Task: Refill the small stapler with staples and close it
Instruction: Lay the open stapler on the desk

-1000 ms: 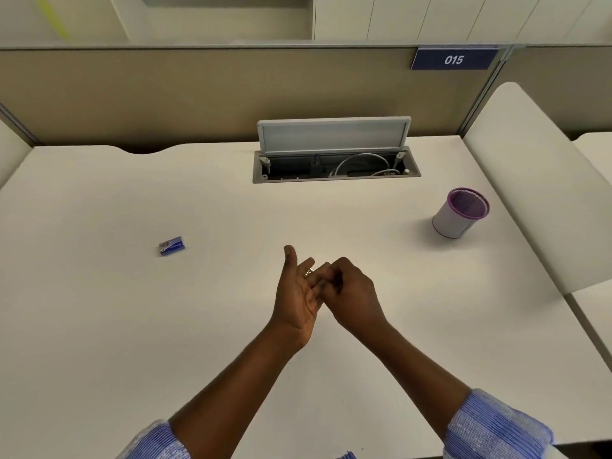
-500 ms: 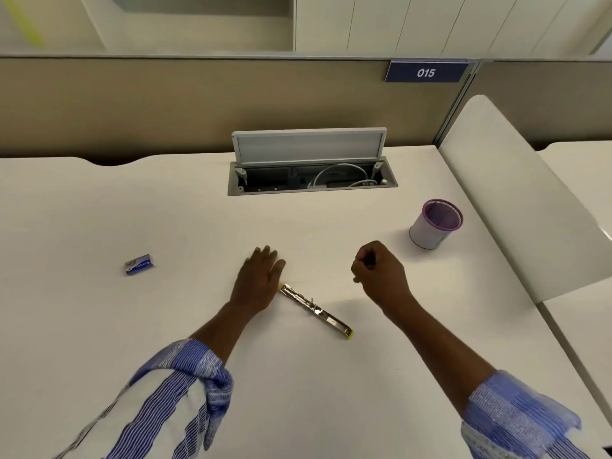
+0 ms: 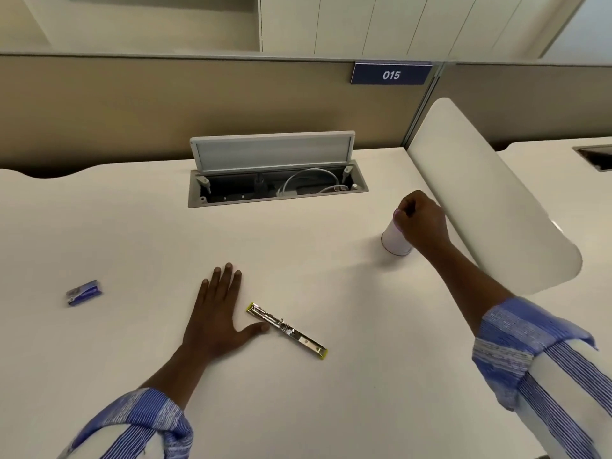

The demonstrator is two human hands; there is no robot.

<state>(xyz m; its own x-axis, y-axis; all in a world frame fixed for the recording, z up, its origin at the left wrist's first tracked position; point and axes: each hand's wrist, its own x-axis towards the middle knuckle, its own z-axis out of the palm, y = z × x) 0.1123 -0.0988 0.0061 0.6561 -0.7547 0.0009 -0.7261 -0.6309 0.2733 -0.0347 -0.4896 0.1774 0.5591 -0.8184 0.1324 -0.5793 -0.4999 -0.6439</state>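
Observation:
The small stapler (image 3: 287, 330) lies unfolded flat on the white desk (image 3: 347, 392), a thin metal strip with yellow ends, running diagonally. My left hand (image 3: 217, 318) rests palm down just left of it, fingers spread, thumb tip touching the strip. A small blue box of staples (image 3: 82, 292) sits far left on the desk. My right hand (image 3: 419, 221) hovers over the white cup with a purple rim (image 3: 394, 240) at the right, fingers curled shut; whether it pinches anything is hidden.
An open cable hatch (image 3: 276, 185) with its lid raised and white cables inside is set into the desk at the back. A white curved divider panel (image 3: 490, 207) rises on the right. A beige partition wall with a sign "015" (image 3: 390, 74) stands behind.
The hands, joined a second ago, separated. The open stapler now lies on the desk. My left hand flattened beside it, and my right hand moved right to above the cup.

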